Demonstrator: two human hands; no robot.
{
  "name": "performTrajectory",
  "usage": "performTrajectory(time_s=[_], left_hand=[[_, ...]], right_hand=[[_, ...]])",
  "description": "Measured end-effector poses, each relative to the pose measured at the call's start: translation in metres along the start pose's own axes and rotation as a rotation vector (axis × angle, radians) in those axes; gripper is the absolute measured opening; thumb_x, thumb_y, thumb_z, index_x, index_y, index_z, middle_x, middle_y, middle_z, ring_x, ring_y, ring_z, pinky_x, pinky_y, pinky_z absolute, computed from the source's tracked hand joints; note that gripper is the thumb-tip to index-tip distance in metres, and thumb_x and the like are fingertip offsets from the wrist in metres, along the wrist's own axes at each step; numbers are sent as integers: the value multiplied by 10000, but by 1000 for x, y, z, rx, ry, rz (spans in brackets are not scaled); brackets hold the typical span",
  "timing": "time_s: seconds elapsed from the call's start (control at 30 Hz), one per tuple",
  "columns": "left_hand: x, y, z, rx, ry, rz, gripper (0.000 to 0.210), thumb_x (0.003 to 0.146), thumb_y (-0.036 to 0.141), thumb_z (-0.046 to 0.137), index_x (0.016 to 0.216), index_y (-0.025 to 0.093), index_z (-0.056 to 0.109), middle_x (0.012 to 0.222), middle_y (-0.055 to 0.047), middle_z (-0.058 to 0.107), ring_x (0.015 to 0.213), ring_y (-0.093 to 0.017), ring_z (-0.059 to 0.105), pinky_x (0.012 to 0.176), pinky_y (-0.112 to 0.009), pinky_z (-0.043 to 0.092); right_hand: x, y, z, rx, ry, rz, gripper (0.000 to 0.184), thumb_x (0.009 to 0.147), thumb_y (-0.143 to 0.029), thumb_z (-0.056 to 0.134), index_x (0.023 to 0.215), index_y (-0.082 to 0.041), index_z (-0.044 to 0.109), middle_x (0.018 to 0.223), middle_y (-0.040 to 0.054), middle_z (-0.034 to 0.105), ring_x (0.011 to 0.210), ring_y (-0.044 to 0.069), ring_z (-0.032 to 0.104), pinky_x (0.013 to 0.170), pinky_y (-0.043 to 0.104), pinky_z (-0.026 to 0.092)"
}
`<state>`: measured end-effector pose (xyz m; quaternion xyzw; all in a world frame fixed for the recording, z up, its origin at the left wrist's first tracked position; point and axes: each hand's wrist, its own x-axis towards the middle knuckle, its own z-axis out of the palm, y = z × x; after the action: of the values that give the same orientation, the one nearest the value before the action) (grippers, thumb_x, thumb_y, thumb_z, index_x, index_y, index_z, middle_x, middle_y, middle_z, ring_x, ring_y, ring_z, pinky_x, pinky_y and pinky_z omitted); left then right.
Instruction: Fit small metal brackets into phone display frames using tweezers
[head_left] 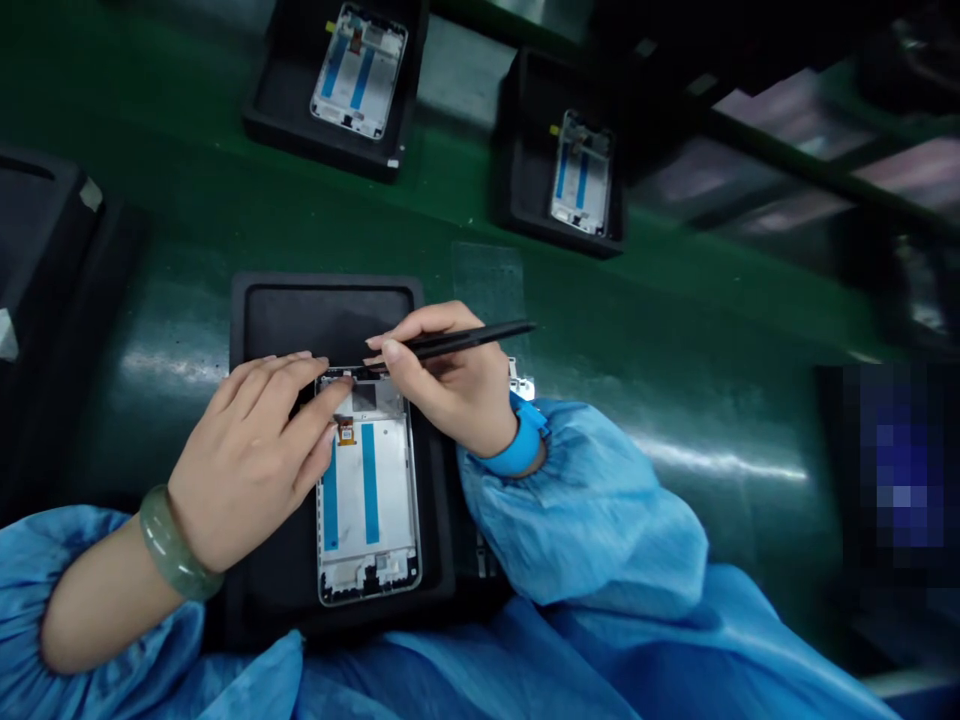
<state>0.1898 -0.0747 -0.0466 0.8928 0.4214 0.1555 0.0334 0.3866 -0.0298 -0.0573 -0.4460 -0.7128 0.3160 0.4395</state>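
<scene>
In the head view a phone frame (391, 480) with two blue strips and a small orange flex cable (346, 431) lies in a black tray (330, 318). My left hand (259, 435) rests over its upper left corner, fingers stretched out, fingertips touching the top edge and upper part. A green bangle circles that wrist. My right hand (457, 385) grips black tweezers (472, 340) like a pen, their tips pointing left at the frame's top edge. Fingers hide the exact spot where the tips meet it.
Two more black trays (322, 135) (517, 215) with similar phone frames (360, 75) (583, 175) sit farther back on the green table (675, 310). Dark trays (37, 240) stand at left. A clear plastic sheet (487, 275) lies behind my right hand. A blurred screen (907, 460) is at right.
</scene>
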Motion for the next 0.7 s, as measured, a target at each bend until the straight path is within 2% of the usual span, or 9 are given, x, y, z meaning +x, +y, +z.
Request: performTrajectory(time_s=[0.17,0.7], left_hand=[[0,1,0,5,0,-5,364,859,208,509,1213,127,540,1172,-146,554,1108,-306,514,933,-485,446],[0,1,0,20,1,0,375,857,205,508,1221,116,528,1159,-154,548,1086,-311,514,909,-488,454]], right_hand=[[-2,2,1,-9,-7,-100,92,822,-226,610,887,-181,564,840,8,646,756,107,650,658,229,534],[0,-8,6,-137,-6,-196,85,823,-231,634,871,-171,599,849,-2,661,802,86,644,750,187,519]])
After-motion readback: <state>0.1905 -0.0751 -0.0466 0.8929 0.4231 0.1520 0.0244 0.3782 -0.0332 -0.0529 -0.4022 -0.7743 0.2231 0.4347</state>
